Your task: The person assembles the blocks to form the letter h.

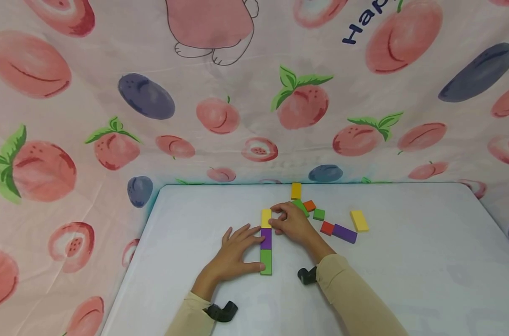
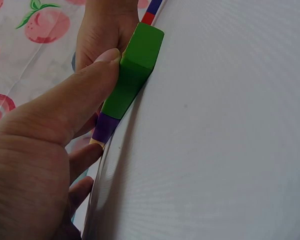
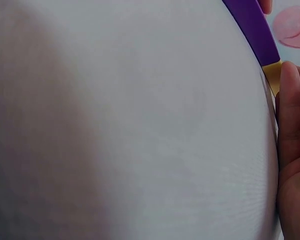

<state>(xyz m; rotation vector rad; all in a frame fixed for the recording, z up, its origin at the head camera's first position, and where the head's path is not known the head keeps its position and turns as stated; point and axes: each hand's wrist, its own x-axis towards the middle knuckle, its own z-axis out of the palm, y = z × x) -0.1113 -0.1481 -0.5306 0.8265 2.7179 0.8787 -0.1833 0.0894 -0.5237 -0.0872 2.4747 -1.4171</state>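
Observation:
Three wooden blocks lie end to end in a straight row on the table: a green block [image 1: 265,262] nearest me, a purple block [image 1: 265,239] in the middle and a yellow block [image 1: 265,218] farthest. My left hand [image 1: 233,256] spreads along the row's left side, fingers fairly straight. Its thumb touches the green block [image 2: 135,65]; the forefinger and middle finger reach the purple one. From the right, my right hand [image 1: 294,223] holds the yellow block with bent forefinger and thumb. In the right wrist view the thumb covers much of the yellow block [image 3: 272,75].
Loose blocks lie beyond and right of my right hand: yellow [image 1: 296,191], green [image 1: 300,207], orange [image 1: 309,206], small green [image 1: 319,214], red [image 1: 327,228], purple [image 1: 344,234] and another yellow [image 1: 359,220]. A fruit-print cloth [image 1: 221,93] hangs behind the white table [image 1: 427,280].

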